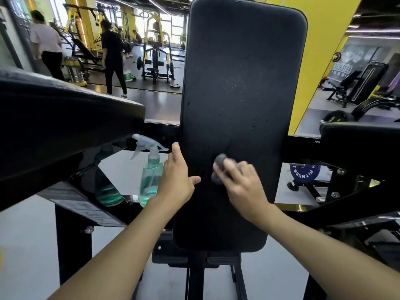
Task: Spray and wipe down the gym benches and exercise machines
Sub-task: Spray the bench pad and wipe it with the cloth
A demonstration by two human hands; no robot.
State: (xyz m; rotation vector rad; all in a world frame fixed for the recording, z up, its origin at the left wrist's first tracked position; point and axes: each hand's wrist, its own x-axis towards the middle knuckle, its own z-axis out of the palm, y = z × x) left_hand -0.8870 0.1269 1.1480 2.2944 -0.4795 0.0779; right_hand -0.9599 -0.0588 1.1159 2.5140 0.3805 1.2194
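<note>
Black vinyl pad, task item, centre of view. Long axis ran from the lower near end up and away to the rounded top end, with the face turned toward the wearer. It was mounted on a black frame and looked to slope back rather than stand plumb. Pale specks dotted the upper face, likely spray not yet wiped.

Grey cloth: bunched against the lower-middle of the pad face under the right hand. The fingers were curled over it and pressed it flat to the vinyl, and motion blur suggested a wiping stroke.

Left hand: on the pad's left edge, holding nothing. The fingers lay nearly straight along the edge and the thumb splayed onto the face, probably to brace the pad against the push of the wipe.

Bottle: clear green sprayer, roughly half full. It stood upright just left of the pad on a glossy black surface, parked within reach so both hands were free. The nozzle appeared to point left, away from the pad.

Second pad: black, at left, untouched.
</note>
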